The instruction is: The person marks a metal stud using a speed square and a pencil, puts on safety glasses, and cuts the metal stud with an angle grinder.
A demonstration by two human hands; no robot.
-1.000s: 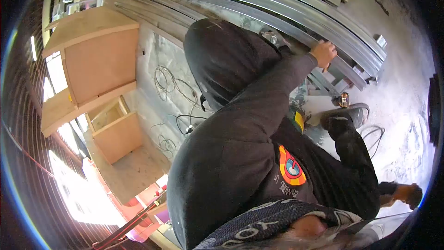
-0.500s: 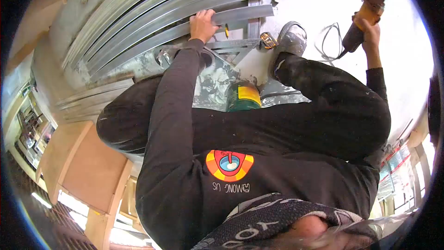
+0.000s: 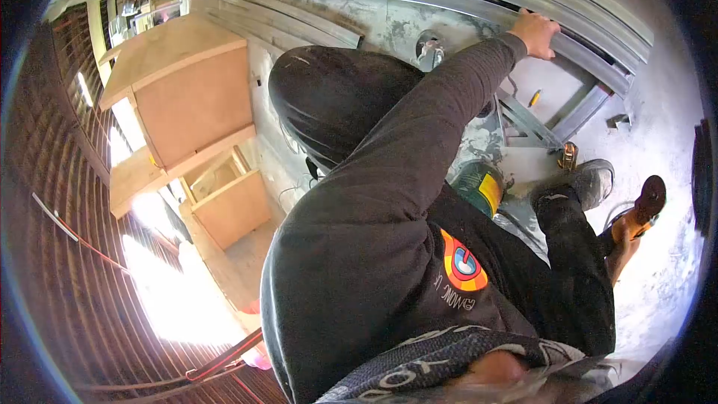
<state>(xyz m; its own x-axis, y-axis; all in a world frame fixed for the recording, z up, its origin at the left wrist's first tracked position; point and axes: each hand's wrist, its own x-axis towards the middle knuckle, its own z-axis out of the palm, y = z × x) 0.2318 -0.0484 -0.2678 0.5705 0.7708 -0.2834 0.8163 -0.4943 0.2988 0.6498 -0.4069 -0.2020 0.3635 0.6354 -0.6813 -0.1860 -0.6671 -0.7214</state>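
Observation:
My left hand (image 3: 535, 34) is closed around the nearest of several long galvanised metal profiles (image 3: 580, 52) lying side by side on the floor. At the right, my right hand (image 3: 619, 245) grips an angle grinder (image 3: 640, 215), its dark disc pointing up and away from my leg. Below the profile, a yellow marker-like stick (image 3: 535, 98) lies on the floor beside a metal triangular frame (image 3: 532, 121). A yellow-and-black tape measure (image 3: 568, 155) sits by my shoe (image 3: 595, 182). Part of the grinder is hidden by my fingers and leg.
A green container with a yellow label (image 3: 479, 185) stands between my legs. Wooden furniture (image 3: 193, 86) is at the left, near a corrugated wall (image 3: 67, 254). More metal profiles (image 3: 299, 19) lie beyond my left knee. A short metal offcut (image 3: 618, 121) rests at the right.
My view has swung to the left, bringing more of the wooden furniture into sight. My left hand stays on the profile, and the grinder remains in my right hand, now near the right edge.

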